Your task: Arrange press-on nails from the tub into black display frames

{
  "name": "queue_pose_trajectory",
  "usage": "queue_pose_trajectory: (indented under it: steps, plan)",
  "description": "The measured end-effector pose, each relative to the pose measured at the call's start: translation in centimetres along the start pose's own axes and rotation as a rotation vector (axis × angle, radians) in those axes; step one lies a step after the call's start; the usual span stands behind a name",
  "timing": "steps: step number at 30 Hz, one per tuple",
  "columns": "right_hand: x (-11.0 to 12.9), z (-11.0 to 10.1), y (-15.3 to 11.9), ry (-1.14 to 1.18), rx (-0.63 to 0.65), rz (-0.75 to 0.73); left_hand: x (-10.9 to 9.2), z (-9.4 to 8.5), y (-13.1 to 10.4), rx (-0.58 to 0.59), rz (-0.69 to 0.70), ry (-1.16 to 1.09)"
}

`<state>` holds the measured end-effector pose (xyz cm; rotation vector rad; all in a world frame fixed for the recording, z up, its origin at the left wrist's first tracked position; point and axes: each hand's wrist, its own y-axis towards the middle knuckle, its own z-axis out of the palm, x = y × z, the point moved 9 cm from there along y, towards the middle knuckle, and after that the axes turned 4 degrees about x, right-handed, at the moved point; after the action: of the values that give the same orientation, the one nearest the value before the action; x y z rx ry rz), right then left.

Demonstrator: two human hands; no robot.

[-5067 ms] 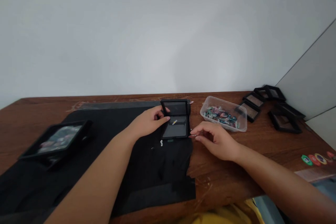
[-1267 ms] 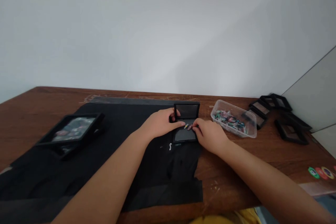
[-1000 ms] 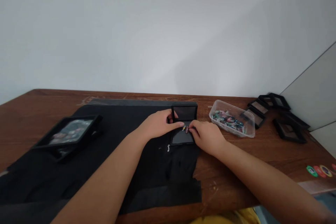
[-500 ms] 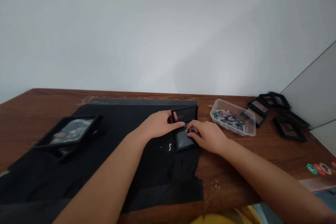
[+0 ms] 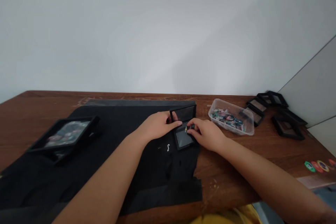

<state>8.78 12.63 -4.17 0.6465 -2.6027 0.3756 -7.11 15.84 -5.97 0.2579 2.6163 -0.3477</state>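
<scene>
A small black display frame [image 5: 184, 139] with a clear film pane lies opened on the black cloth, its lid [image 5: 186, 113] tilted up at the back. My left hand [image 5: 159, 124] grips that lid's left side, thumb in front and fingers behind. Over the lower half, my right hand [image 5: 207, 133] is closed in a pinch around a small dark piece with a yellowish spot [image 5: 186, 129]; fingers hide most of it. Right of the frame stands a clear plastic tub [image 5: 232, 117] holding several small wrapped, coloured pieces.
Black frames with pinkish contents [image 5: 65, 136] are stacked on the cloth [image 5: 115, 119] at left. Several other black frames [image 5: 287, 127] lie at the right by the wall. A white scrap [image 5: 168, 147] lies near the opened frame. Round stickers [image 5: 316, 166] mark the table's right edge.
The view has shifted slightly. Both hands keep nearly the same place at the frame; my right fingers have eased a little, showing slightly more of the pane.
</scene>
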Motion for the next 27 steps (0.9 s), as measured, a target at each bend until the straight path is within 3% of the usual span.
queue_pose_trajectory:
  steps: [12, 20, 27]
  plan:
    - [0.4, 0.2, 0.1, 0.066, -0.033, -0.068, 0.0, -0.6, 0.0, -0.056, 0.017, -0.021]
    - [0.1, -0.7, 0.1, 0.088, -0.13, -0.102, 0.7, -0.7, 0.1, -0.076, 0.03, -0.042]
    - [0.3, -1.1, -0.3, -0.051, -0.155, -0.087, 0.7, -0.7, 0.1, -0.076, 0.026, -0.035]
